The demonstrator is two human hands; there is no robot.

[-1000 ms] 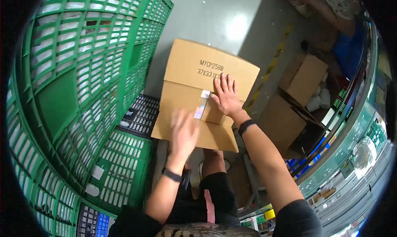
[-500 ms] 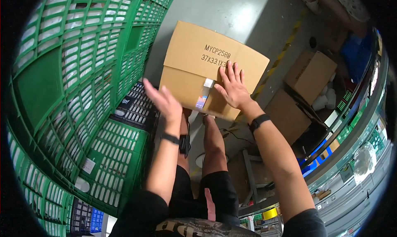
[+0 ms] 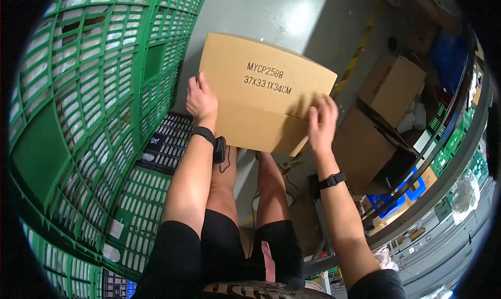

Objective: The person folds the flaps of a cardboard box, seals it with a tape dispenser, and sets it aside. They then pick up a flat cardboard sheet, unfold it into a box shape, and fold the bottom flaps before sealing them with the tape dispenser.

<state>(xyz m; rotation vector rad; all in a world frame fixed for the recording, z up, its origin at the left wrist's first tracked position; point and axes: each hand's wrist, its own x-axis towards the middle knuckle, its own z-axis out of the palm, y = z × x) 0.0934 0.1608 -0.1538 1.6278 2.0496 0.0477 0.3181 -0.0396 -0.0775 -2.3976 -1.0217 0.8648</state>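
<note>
A brown cardboard box point(image 3: 266, 108) with dark printing on it is in front of my legs, its printed face turned up toward me. My left hand point(image 3: 202, 98) is closed on the box's left edge, fingertips at the far side of the edge. At the opposite side my right hand point(image 3: 323, 123) grips the right edge near the lower corner, thumb toward the printed face and fingers bent. The box's underside is hidden, so I cannot tell whether it touches the floor. Dark bands circle both my wrists.
Tall green slatted crates point(image 3: 104, 80) stack up at my left, with a black crate point(image 3: 169, 137) low beside them. Right of me lie open cardboard boxes point(image 3: 386, 90) next to a metal-edged bench point(image 3: 417, 215). Yellow-black tape point(image 3: 360, 54) marks the floor. Another person's arm point(image 3: 430, 12) shows at upper right.
My left hand has come down from the air onto the box's left edge. My right hand has slid from the top to the right edge. The box has turned; its tape and label no longer show.
</note>
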